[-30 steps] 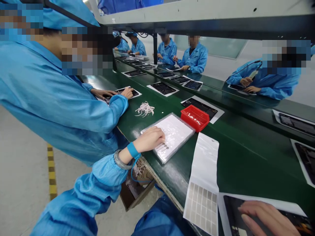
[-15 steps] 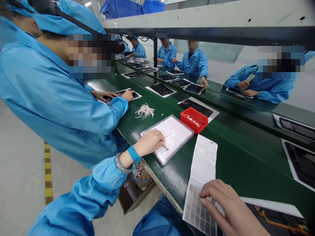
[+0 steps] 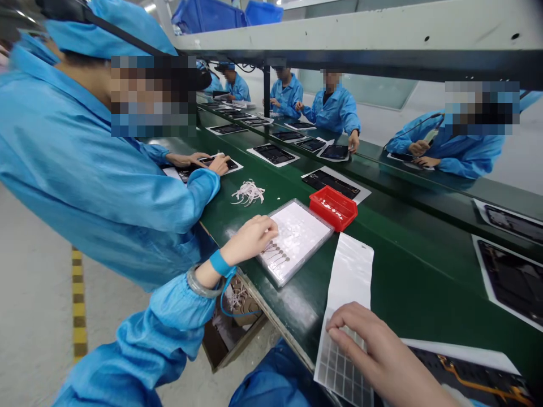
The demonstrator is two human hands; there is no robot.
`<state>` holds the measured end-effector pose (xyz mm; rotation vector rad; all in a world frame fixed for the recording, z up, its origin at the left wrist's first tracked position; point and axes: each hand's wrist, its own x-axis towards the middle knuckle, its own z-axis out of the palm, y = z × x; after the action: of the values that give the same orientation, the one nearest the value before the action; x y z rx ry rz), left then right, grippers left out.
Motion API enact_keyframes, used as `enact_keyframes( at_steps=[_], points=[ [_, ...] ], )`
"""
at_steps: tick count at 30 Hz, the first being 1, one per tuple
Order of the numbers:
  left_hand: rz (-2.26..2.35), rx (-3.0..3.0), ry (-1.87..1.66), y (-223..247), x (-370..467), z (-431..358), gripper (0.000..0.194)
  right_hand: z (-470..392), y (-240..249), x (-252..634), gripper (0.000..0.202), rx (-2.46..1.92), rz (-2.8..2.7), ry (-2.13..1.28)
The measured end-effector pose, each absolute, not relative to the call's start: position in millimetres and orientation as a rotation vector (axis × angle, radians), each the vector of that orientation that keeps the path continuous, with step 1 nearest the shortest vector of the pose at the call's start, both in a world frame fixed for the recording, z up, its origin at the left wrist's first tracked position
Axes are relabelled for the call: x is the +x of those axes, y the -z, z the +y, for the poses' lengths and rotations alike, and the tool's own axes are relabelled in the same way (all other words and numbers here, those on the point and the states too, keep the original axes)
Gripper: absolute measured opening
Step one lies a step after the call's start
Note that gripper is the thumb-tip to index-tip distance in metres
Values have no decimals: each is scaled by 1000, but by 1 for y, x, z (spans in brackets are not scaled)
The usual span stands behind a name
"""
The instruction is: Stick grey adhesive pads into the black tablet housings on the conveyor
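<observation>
My left hand [image 3: 254, 236] rests at the left side of a clear-edged tray with a white sheet [image 3: 303, 217] on it. Its fingers are curled together, and whatever they hold, if anything, is hidden. Beside the fingertips lie several small dark round pieces with thin tails [image 3: 280, 252]. My right hand [image 3: 369, 339] is over a white backing sheet [image 3: 350, 271], whose lower part carries a grid of grey rectangular stickers [image 3: 339, 362]. Thumb and index finger come close together above the grid in a pinch; anything between them is too small to make out.
A red bin [image 3: 334, 209] of small white bits touches the tray's far corner. Paper strips [image 3: 249, 192] lie farther left. A device housing with an orange flex cable [image 3: 470, 373] sits right of my right hand. A co-worker [image 3: 106, 169] works close at left. Overhead runs a shelf [image 3: 339, 34].
My right hand has moved left over the sticker grid. My left hand has shifted slightly left, so more of the dark round pieces show. The housings at right sit slightly farther left.
</observation>
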<state>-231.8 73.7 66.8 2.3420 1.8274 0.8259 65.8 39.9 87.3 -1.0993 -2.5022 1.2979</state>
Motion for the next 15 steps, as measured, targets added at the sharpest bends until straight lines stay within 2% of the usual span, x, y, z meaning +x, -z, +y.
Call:
enact_keyframes(
  at_steps=[2, 5, 7, 11, 15],
  points=[
    [1864, 2271, -1015, -72, -220, 65, 20, 44, -85, 51, 38, -1130, -2257, -1597],
    [1826, 2246, -1226, -66, -184, 43, 23, 49, -77, 26, 47, -1118, -1579, -2170],
    [1742, 2296, -1316, -53, -158, 26, 22, 51, -70, 14, 45, -1060, -1130, -2381],
    [1614, 2364, -1585, -29, -127, 3, 19, 52, -61, 6, 28, -950, -877, -2433],
    [1614, 2414, -1686, -22, -123, -2, 20, 51, -62, 8, 27, -950, -905, -2424]
  ],
)
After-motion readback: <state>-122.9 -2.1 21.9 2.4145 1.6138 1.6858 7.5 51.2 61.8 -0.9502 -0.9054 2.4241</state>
